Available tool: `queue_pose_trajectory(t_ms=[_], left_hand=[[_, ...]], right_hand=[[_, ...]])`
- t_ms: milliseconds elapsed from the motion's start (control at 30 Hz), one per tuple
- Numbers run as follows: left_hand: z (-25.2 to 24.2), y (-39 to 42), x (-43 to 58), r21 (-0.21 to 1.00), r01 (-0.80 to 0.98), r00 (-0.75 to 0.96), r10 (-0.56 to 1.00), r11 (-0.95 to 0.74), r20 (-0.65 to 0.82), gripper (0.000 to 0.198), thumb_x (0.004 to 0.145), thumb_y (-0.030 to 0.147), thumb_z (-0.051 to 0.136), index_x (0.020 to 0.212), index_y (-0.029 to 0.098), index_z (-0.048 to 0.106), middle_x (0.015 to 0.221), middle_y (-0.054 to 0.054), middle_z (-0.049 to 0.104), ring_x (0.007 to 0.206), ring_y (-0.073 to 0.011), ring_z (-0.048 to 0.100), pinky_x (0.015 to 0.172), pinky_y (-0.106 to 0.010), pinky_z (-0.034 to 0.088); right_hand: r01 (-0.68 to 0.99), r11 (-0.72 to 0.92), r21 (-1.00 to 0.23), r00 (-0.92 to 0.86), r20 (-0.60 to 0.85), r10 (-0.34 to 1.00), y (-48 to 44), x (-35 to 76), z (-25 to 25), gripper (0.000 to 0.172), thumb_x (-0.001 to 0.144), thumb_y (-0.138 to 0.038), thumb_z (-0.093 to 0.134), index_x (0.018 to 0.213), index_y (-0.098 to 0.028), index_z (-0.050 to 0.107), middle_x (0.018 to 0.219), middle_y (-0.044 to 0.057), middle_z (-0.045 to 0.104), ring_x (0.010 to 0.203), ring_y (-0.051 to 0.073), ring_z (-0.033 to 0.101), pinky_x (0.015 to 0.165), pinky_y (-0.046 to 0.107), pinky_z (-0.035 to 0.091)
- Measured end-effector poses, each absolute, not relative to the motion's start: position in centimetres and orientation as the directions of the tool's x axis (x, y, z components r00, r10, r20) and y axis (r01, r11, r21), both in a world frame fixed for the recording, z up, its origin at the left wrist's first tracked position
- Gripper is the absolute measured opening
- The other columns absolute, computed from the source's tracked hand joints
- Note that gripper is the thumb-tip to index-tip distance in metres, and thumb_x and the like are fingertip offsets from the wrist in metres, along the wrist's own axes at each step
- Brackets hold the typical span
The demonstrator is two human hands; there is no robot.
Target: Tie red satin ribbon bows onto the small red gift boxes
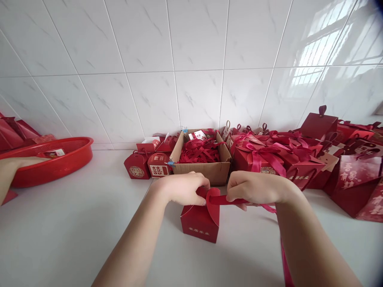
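Observation:
A small red gift box (pixel 200 223) with gold lettering stands on the white floor just in front of me. My left hand (pixel 184 187) is closed on the box's top flap at its left side. A red ribbon (pixel 227 199) runs across the top of the box, and my right hand (pixel 255 187) is closed on it, pinching it at the right. The ribbon's loose end trails down along my right forearm.
An open cardboard box (pixel 206 169) full of red ribbons sits behind the gift box by the tiled wall. Finished ribbon-tied red boxes (pixel 263 157) and red bags (pixel 356 183) crowd the right. Small red boxes (pixel 149 165) stand left of the cardboard box. Another person's arm (pixel 8 171) rests by a red basin (pixel 60 155).

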State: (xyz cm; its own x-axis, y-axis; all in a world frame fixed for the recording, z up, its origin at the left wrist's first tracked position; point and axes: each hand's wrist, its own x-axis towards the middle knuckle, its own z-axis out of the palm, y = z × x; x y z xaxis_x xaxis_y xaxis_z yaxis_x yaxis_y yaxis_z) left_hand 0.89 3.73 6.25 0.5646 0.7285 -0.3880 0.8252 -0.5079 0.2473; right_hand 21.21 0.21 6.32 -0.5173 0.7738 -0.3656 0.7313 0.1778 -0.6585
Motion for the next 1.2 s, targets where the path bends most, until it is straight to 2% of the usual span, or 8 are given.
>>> queue_pose_trajectory(t_ms=[167, 300, 400, 500, 667, 833, 1000, 1200], left_hand=[[6.2, 3.9, 0.9, 0.262, 0.812, 0.583, 0.717, -0.521, -0.381, 0.022, 0.077, 0.038, 0.047, 0.091, 0.026, 0.058, 0.111, -0.002, 0.057, 0.082, -0.0191, 0.06, 0.064, -0.03, 0.045], [6.2, 4.0, 0.9, 0.277, 0.802, 0.597, 0.713, -0.529, -0.367, 0.015, 0.077, 0.034, 0.046, 0.081, 0.023, 0.055, 0.102, -0.002, 0.059, 0.081, -0.0189, 0.059, 0.062, -0.029, 0.044], [6.3, 3.8, 0.8, 0.284, 0.787, 0.616, 0.73, -0.548, -0.296, 0.012, 0.077, 0.031, 0.044, 0.077, 0.022, 0.052, 0.1, -0.001, 0.058, 0.078, -0.0173, 0.057, 0.06, -0.028, 0.042], [6.7, 3.3, 0.6, 0.312, 0.762, 0.634, 0.75, -0.567, -0.186, 0.014, 0.082, 0.032, 0.039, 0.08, 0.023, 0.05, 0.104, 0.0, 0.056, 0.074, -0.0147, 0.054, 0.059, -0.027, 0.041], [7.5, 2.2, 0.2, 0.301, 0.796, 0.566, 0.822, -0.525, -0.061, 0.022, 0.088, 0.037, 0.03, 0.083, 0.025, 0.047, 0.097, 0.0, 0.055, 0.062, -0.0128, 0.048, 0.053, -0.028, 0.037], [7.6, 2.1, -0.3, 0.248, 0.852, 0.504, 0.851, -0.461, -0.149, 0.018, 0.083, 0.034, 0.038, 0.078, 0.023, 0.052, 0.093, -0.002, 0.059, 0.063, -0.0145, 0.052, 0.049, -0.028, 0.035], [7.2, 2.7, -0.3, 0.249, 0.853, 0.514, 0.822, -0.459, -0.245, 0.019, 0.078, 0.031, 0.042, 0.081, 0.024, 0.06, 0.093, -0.004, 0.062, 0.07, -0.0187, 0.058, 0.051, -0.028, 0.037], [6.6, 3.0, 0.5, 0.243, 0.849, 0.525, 0.797, -0.469, -0.298, 0.019, 0.075, 0.032, 0.047, 0.083, 0.023, 0.06, 0.098, -0.005, 0.062, 0.076, -0.0212, 0.06, 0.056, -0.03, 0.04]], right_hand=[[0.764, 0.183, -0.619, -0.498, -0.384, 0.778, 0.3, 20.9, 6.3, 0.023, 0.072, -0.023, 0.044, 0.051, -0.017, 0.049, 0.045, -0.004, 0.028, 0.041, 0.008, 0.024, 0.042, 0.027, 0.017], [0.796, 0.217, -0.565, -0.489, -0.39, 0.78, 0.5, 21.0, 5.9, 0.023, 0.077, -0.024, 0.043, 0.056, -0.018, 0.05, 0.049, -0.003, 0.032, 0.042, 0.009, 0.025, 0.042, 0.026, 0.018], [0.811, 0.284, -0.512, -0.478, -0.299, 0.826, 0.4, 21.0, 5.6, 0.021, 0.08, -0.029, 0.049, 0.062, -0.018, 0.055, 0.057, -0.001, 0.044, 0.047, 0.009, 0.035, 0.044, 0.025, 0.023], [0.801, 0.312, -0.511, -0.452, -0.172, 0.875, 0.0, 20.8, 5.9, 0.02, 0.081, -0.035, 0.054, 0.077, -0.018, 0.063, 0.069, 0.003, 0.055, 0.057, 0.013, 0.046, 0.049, 0.025, 0.03], [0.72, 0.441, -0.537, -0.535, -0.025, 0.844, 0.0, 20.2, 6.1, 0.026, 0.087, -0.025, 0.045, 0.1, -0.022, 0.066, 0.094, 0.006, 0.061, 0.073, 0.015, 0.054, 0.056, 0.025, 0.035], [0.723, 0.466, -0.511, -0.55, -0.017, 0.835, 1.0, 19.4, 5.0, 0.035, 0.087, -0.017, 0.04, 0.112, -0.024, 0.064, 0.111, 0.006, 0.06, 0.085, 0.017, 0.057, 0.063, 0.026, 0.039], [0.724, 0.47, -0.505, -0.555, -0.021, 0.832, 1.4, 18.9, 4.2, 0.03, 0.088, -0.017, 0.039, 0.097, -0.023, 0.067, 0.097, 0.005, 0.061, 0.08, 0.017, 0.058, 0.064, 0.026, 0.04], [0.705, 0.495, -0.508, -0.567, 0.015, 0.823, 1.6, 18.7, 3.9, 0.024, 0.088, -0.017, 0.042, 0.09, -0.02, 0.066, 0.105, 0.006, 0.059, 0.085, 0.017, 0.058, 0.068, 0.026, 0.042]])
